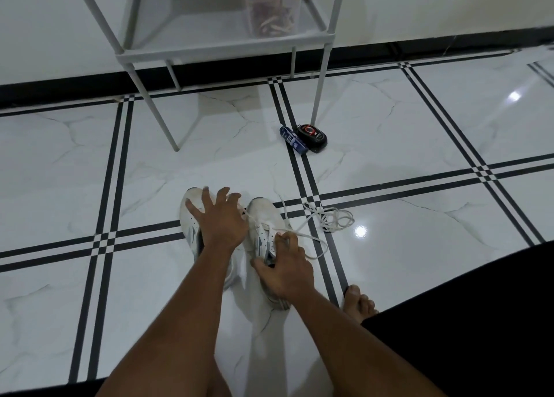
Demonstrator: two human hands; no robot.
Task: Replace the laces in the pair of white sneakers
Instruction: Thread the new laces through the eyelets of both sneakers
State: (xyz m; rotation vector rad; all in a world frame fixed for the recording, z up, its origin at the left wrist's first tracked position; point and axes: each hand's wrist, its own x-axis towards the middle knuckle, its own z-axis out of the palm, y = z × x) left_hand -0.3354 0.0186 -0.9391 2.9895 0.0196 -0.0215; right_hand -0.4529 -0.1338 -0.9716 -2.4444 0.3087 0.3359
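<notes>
Two white sneakers stand side by side on the tiled floor, toes pointing away from me. My left hand [220, 217] lies over the left sneaker [192, 217] with its fingers spread. My right hand [284, 265] grips the right sneaker [263, 217] near its tongue and heel, and its fingers pinch a white lace by the eyelets. That lace [311, 241] runs off to the right across the floor. A second loose white lace [332, 217] lies coiled on the tiles just right of the sneakers.
A grey metal rack [221, 49] stands at the back with a red-lidded clear plastic jar [272, 10] on its shelf. A blue tube [293, 140] and a black-and-red case [313, 137] lie beside a rack leg. My bare foot [359, 302] rests at the right.
</notes>
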